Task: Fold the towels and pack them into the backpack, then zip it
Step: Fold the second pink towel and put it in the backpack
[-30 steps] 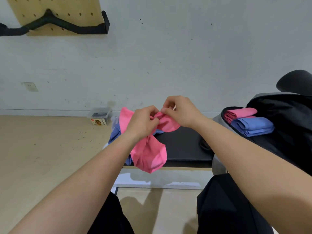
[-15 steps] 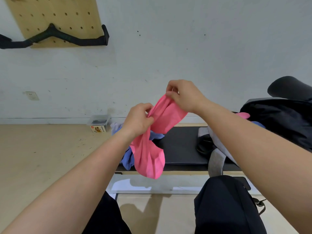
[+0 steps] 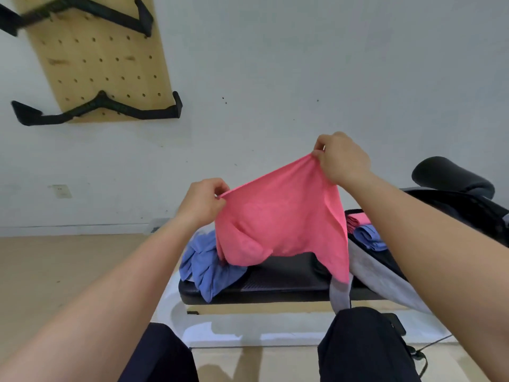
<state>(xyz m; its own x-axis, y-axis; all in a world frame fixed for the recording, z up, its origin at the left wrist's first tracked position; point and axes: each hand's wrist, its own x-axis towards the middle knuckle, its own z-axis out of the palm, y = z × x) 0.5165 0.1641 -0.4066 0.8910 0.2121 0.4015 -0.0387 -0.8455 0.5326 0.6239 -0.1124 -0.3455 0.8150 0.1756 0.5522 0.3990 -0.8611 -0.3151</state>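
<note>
Head view: a pink towel is held up in the middle of the frame, spread out flat and facing the camera. Its top edge is stretched taut between the two hands and slants, rising from lower left to upper right. That taut edge is the towel's long line; the rest of the cloth hangs down from it. The lower right corner droops lowest, down to a grey strap. The lower left part bunches in soft folds just above the black surface.

The left hand is at centre frame, back of the hand toward the camera. Its fingers are curled and pinch the towel's left top corner. The right hand is higher and further right. Its fingers are closed on the right top corner, wrist bent downward. Both forearms reach in from the bottom corners of the frame.

A crumpled blue towel lies on the left end of the surface, partly behind the pink one. At the right edge, an open backpack holds a folded pink towel with a folded blue towel just in front of it. A pegboard hangs on the wall at upper left.
</note>
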